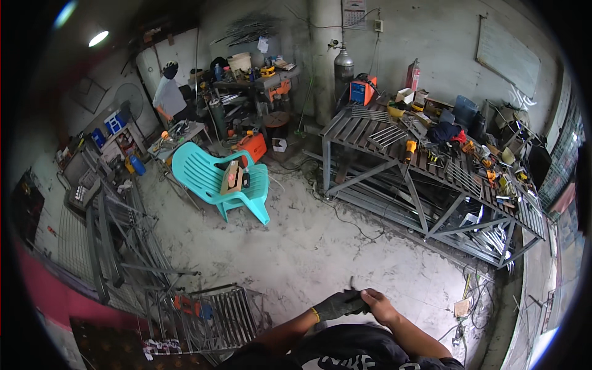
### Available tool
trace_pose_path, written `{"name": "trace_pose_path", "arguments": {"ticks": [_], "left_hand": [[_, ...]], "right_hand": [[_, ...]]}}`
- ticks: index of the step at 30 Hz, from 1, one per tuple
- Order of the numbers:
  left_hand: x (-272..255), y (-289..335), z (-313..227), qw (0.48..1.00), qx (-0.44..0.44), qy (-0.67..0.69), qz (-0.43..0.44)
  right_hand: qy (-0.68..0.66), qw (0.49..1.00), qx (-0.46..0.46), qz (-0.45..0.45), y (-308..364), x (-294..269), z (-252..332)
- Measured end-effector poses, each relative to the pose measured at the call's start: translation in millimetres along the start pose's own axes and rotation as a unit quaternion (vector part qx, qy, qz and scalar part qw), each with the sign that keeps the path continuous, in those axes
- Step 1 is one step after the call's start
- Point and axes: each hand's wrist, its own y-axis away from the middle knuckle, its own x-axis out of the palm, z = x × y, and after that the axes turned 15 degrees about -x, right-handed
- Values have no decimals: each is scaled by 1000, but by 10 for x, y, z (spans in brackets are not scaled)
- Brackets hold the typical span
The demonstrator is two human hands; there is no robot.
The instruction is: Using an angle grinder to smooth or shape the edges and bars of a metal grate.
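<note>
My left hand point(338, 306) wears a dark grey work glove with a yellow cuff edge. It is held in front of my body, its fingers bunched against my right hand. My bare right hand point(381, 308) meets it from the right, thumb on top, fingers closed on dark material at the gloved fingers. Whether that is the worn glove or a separate piece, I cannot tell. A thin dark tip sticks up between the hands. What the left fingers hold, if anything, is hidden.
A turquoise plastic chair point(203, 172) holds a cardboard piece point(232, 177). To the right stands a slatted metal workbench point(364, 132) with tools, including a yellow power tool point(410, 150). Metal frames point(228, 317) stand at lower left. Cables cross the floor. A person point(171, 92) is at the back left.
</note>
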Motion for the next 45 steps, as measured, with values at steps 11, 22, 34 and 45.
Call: {"name": "trace_pose_path", "arguments": {"ticks": [11, 22, 34, 45], "left_hand": [[-593, -633, -599, 971, 33, -235, -12], [-1160, -2101, -1587, 981, -150, -105, 60], [-1070, -3568, -2913, 958, -83, -271, 51], [-2121, -4663, -2948, 971, -82, 34, 222]], "right_hand": [[92, 989, -24, 113, -1148, -499, 83], [2, 993, -6, 115, -2610, -1843, 607], [-20, 999, 44, 24, -3471, -3047, 1017], [-34, 999, 20, -35, -4218, -3279, 1402]]}}
